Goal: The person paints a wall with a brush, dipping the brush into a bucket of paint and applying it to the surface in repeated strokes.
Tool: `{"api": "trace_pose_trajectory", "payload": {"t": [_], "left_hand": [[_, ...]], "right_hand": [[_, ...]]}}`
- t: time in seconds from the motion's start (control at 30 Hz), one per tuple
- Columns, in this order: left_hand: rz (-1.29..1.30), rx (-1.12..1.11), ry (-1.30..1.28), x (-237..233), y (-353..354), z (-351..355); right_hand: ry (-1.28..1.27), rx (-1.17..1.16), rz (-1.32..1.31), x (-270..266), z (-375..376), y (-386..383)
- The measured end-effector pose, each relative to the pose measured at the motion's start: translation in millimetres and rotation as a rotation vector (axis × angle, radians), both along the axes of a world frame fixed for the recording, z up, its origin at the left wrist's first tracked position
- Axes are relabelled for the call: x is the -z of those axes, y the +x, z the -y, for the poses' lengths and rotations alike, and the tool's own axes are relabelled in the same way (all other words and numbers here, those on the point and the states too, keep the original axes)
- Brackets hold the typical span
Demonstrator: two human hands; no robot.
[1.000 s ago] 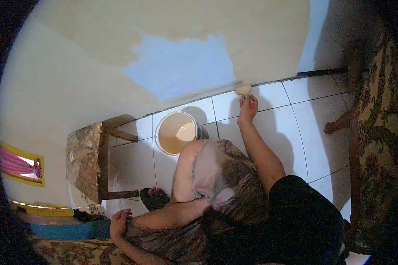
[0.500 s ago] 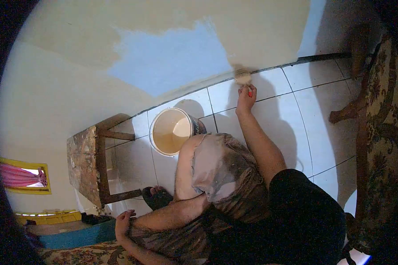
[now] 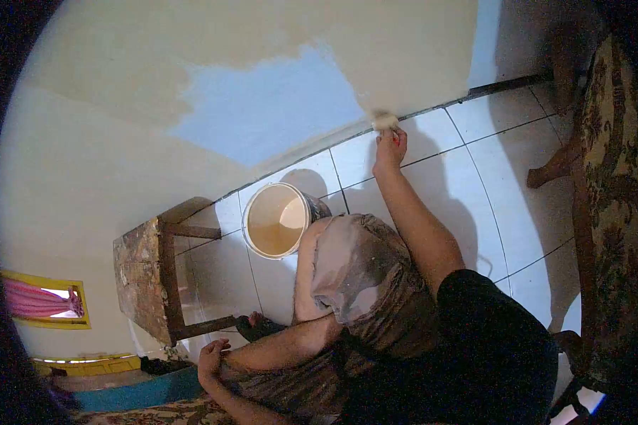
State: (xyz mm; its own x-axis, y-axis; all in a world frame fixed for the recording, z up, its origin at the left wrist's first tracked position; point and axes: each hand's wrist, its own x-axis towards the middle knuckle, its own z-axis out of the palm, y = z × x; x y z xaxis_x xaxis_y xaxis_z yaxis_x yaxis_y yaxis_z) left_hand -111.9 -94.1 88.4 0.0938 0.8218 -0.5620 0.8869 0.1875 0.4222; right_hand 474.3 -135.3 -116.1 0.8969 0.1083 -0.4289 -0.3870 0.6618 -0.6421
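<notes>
At the foot of the wall (image 3: 262,106), just above the tiled floor (image 3: 468,184), the right hand (image 3: 390,147) is closed around a paintbrush (image 3: 385,122), bristles touching the wall. A paint bucket (image 3: 276,219) stands near. The left hand (image 3: 213,354) lies curled on patterned fabric; whether it grips is unclear.

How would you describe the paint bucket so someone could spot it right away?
Find the wall with the blue patch, then drop to the white tiled floor beneath it. The paint bucket stands between the wooden stool and the person's bent knee. It is the only round open container, cream inside.
</notes>
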Motion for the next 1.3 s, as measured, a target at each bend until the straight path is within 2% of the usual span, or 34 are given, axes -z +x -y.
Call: {"api": "trace_pose_trajectory", "payload": {"t": [0.1,0.23,0.3,0.4,0.43,0.5,0.57,0.6,0.67,0.73,0.8,0.87,0.93,1.0,1.03,1.1,1.17,1.2,1.23,1.3], "left_hand": [[-0.090,0.118,0.050,-7,9,9],[-0.091,0.109,0.058,14,-23,-2],[-0.012,0.164,0.068,18,-31,-6],[-0.004,0.096,0.029,27,-38,-11],[-0.003,0.068,0.002,30,-40,-11],[0.023,0.065,0.006,37,-42,-16],[0.038,0.034,0.013,36,-45,-13],[0.061,0.001,-0.008,36,-43,-12],[0.090,-0.038,-0.018,35,-45,-14],[0.023,0.125,0.047,37,-46,-15],[0.043,0.055,0.030,28,-33,-8],[0.057,-0.015,0.003,31,-34,-7],[0.170,-0.042,-0.018,47,-57,-16],[0.097,-0.031,-0.015,43,-48,-13],[0.029,-0.020,-0.005,40,-44,-12],[0.021,0.009,0.013,37,-43,-12],[0.015,0.032,0.033,43,-51,-13],[0.063,-0.040,0.010,52,-59,-17],[0.115,-0.110,-0.012,59,-68,-21],[0.112,-0.061,0.028,64,-76,-22]], "right_hand": [[0.090,0.031,0.125,-23,-16,10],[0.190,0.057,0.186,-97,-11,-6],[0.371,0.103,0.305,-119,2,-21],[0.392,0.120,0.316,-120,8,-27],[0.391,0.120,0.323,-99,5,-26],[0.298,0.156,0.345,-18,-15,-16],[-0.014,0.105,0.422,40,-16,-9],[-0.001,0.101,0.429,37,-9,-13],[-0.033,0.099,0.206,27,4,-24],[-0.052,0.055,0.160,20,5,-22],[-0.079,0.013,0.114,7,0,-16],[0.225,0.035,0.090,-31,-17,-7],[0.347,0.042,0.156,-91,-18,-10],[0.464,0.033,0.293,-137,-10,-16],[0.456,0.034,0.292,-151,-1,-19],[0.602,0.038,0.510,-171,7,-23],[0.566,0.038,0.517,-166,4,-24],[0.529,0.046,0.525,-161,3,-23],[0.534,0.043,0.535,-146,0,-21],[0.343,0.102,0.407,-94,-12,-15]]}}
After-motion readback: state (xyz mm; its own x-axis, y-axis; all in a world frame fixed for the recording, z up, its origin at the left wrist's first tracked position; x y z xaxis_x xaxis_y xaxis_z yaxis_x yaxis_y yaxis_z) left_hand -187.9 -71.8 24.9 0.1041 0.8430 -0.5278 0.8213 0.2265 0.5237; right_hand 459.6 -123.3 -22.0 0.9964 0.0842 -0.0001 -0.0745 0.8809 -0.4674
